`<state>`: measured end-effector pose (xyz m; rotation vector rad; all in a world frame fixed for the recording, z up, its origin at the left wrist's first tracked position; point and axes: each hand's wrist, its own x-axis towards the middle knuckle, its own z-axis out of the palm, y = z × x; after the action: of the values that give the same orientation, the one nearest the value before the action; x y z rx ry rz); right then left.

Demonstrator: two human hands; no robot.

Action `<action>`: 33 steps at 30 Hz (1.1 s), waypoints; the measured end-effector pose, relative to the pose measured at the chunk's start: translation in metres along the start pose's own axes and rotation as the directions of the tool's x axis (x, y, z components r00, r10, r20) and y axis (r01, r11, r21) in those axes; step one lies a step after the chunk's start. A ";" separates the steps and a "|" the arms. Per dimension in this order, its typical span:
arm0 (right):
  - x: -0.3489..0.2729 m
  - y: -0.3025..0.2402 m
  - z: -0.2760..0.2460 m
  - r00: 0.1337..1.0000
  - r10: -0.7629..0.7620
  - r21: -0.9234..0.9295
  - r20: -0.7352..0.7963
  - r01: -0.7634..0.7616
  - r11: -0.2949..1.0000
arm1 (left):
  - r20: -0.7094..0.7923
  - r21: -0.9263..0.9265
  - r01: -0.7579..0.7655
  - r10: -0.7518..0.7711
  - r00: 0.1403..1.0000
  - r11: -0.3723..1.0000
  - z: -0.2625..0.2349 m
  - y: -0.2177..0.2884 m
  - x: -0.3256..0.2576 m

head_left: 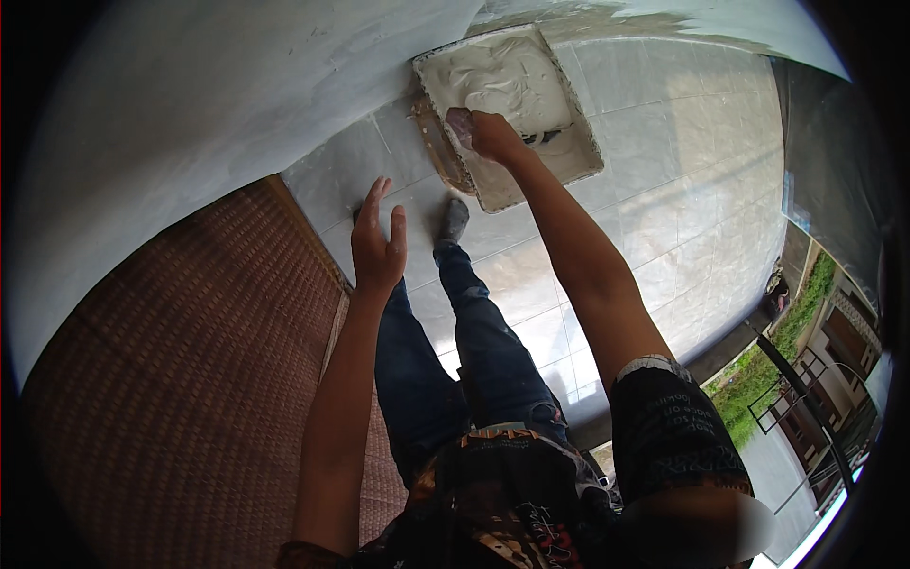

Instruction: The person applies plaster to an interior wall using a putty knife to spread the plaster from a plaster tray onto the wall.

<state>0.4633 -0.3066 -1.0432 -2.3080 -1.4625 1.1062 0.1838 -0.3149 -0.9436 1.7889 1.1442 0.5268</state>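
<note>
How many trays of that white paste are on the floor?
1: the rectangular tray sits on the tiled floor by the wall; the right hand reaches into it. The left hand is open, apart.

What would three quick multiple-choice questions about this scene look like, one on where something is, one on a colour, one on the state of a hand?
1. Where does the shallow rectangular tray of white paste sit?
A. On the pale tiled floor by the wall
B. On the brown woven mat
C. On the person's lap

2. What colour is the woven mat?
A. Green
B. Reddish brown
C. White

3. How is the left hand?
A. Closed on a tool
B. Pressed into the paste
C. Open and empty, fingers spread

Answers:
1 A, the tray rests on tiles next to the white wall.
2 B, the mat's weave shows reddish brown.
3 C, the left hand hangs over the floor holding nothing, while the right hand reaches into the tray.
</note>
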 end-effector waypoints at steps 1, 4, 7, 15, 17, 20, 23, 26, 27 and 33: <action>-0.001 0.002 -0.001 1.000 -0.003 0.000 -0.002 0.003 1.000 | 0.003 0.013 -0.003 0.003 1.000 1.000 0.000 0.000 -0.001; -0.007 0.026 -0.007 0.999 -0.011 0.083 -0.051 0.015 0.996 | 0.006 -0.011 -0.011 0.011 1.000 1.000 0.005 0.003 0.000; -0.019 0.029 -0.008 0.998 -0.008 0.154 0.064 -0.002 0.988 | 0.005 0.022 0.003 -0.003 1.000 1.000 -0.005 0.002 -0.005; -0.076 0.072 -0.047 0.859 0.117 0.745 0.498 -0.494 0.449 | 0.011 0.017 -0.015 0.015 1.000 1.000 -0.018 0.037 0.000; -0.095 0.065 -0.060 0.888 0.047 0.823 0.458 -0.443 0.356 | 0.000 0.019 -0.040 0.040 0.999 0.999 -0.025 0.054 0.003; -0.123 0.042 -0.080 0.931 -0.108 0.932 0.348 -0.330 0.150 | -0.046 0.013 -0.084 0.084 0.995 0.996 -0.037 0.081 0.007; -0.159 -0.002 -0.114 0.966 -0.193 0.985 0.169 -0.163 0.046 | -0.085 0.006 -0.106 0.106 0.991 0.994 -0.050 0.118 0.013; -0.184 -0.051 -0.143 0.972 -0.235 1.000 -0.010 0.015 0.020 | -0.166 0.026 -0.197 0.199 0.966 0.980 -0.075 0.156 0.019; -0.190 -0.067 -0.153 0.974 -0.224 1.000 -0.030 0.031 -0.002 | -0.186 0.006 -0.205 0.203 0.961 0.979 -0.084 0.171 0.021; -0.215 -0.160 -0.223 0.907 -0.322 0.962 -0.270 0.266 -0.058 | -0.351 0.040 -0.444 0.428 0.833 0.895 -0.149 0.259 0.036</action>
<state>0.4527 -0.3606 -0.6988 -0.7949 -0.5576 1.3354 0.2151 -0.2513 -0.6511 1.9756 0.9352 1.1778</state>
